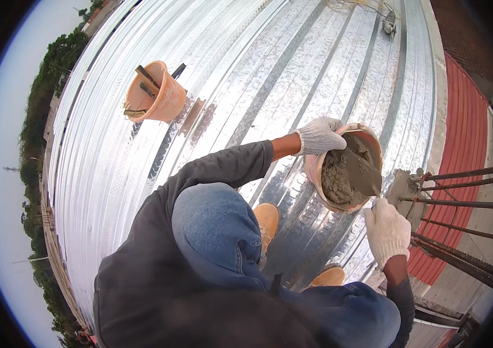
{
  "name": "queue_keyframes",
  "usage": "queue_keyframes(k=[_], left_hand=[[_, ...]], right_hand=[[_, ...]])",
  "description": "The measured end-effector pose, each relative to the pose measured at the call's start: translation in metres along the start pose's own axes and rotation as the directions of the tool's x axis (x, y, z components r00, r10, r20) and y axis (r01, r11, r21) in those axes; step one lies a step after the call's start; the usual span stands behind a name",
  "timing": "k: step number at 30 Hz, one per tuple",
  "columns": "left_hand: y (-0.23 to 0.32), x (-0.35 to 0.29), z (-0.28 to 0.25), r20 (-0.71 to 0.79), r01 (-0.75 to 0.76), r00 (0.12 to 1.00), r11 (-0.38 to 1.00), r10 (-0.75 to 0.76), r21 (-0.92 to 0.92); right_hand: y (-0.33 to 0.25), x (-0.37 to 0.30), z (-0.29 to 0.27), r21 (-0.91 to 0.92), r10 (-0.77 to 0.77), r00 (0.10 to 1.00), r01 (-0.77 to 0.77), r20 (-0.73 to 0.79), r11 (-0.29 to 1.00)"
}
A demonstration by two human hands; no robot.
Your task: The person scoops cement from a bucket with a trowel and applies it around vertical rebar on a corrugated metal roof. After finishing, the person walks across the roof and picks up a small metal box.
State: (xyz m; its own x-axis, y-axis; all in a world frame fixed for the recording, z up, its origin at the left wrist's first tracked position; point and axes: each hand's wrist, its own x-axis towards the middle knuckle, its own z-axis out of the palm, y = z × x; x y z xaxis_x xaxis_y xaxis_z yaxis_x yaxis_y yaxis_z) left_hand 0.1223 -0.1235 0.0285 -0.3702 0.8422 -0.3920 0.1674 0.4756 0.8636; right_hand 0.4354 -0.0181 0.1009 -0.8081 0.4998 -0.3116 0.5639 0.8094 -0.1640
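An orange bucket [314,173] tilts toward me on the ribbed metal decking, with wet grey mortar [334,178] inside. My left hand [320,137], in a white knitted glove, is closed over the bucket's upper left rim. In my right hand [388,231], gloved the same way, is a trowel [365,175]. Its grey-smeared blade lies in the mortar, and its handle is mostly hidden by the closed fingers. That hand is just outside the bucket's lower right rim.
Shiny ribbed metal decking [293,75] stretches around me. Another orange bucket [169,100] holding dark strips stands at the left. Steel rebar [461,203] juts out at the right, near a red corrugated sheet [462,139]. A corded power tool [389,24] lies far off.
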Motion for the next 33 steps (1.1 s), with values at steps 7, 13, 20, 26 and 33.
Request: queue_keyframes(k=[7,13,20,26,33], left_hand=[[-0.018,-0.010,0.008,-0.083,-0.052,0.995,0.999,0.052,0.005],[-0.029,-0.025,0.019,-0.234,-0.027,0.972,1.000,0.023,-0.015],[-0.025,-0.052,0.047,-0.391,-0.075,0.920,0.985,0.008,-0.157],[-0.029,-0.058,0.043,-0.390,-0.083,0.920,0.991,0.036,-0.105],[-0.031,-0.055,0.039,-0.299,-0.080,0.953,0.989,0.040,-0.124]], right_hand=[[-0.007,0.037,0.042,-0.007,-0.028,0.985,0.030,0.172,1.000],[-0.017,0.051,0.038,-0.088,-0.066,0.967,0.090,0.246,0.992],[0.000,0.043,0.019,-0.056,0.023,0.949,-0.006,0.314,0.998],[0.006,0.041,0.022,0.028,0.017,0.979,-0.023,0.203,0.999],[0.007,0.033,0.022,0.032,0.043,0.981,-0.050,0.189,0.998]])
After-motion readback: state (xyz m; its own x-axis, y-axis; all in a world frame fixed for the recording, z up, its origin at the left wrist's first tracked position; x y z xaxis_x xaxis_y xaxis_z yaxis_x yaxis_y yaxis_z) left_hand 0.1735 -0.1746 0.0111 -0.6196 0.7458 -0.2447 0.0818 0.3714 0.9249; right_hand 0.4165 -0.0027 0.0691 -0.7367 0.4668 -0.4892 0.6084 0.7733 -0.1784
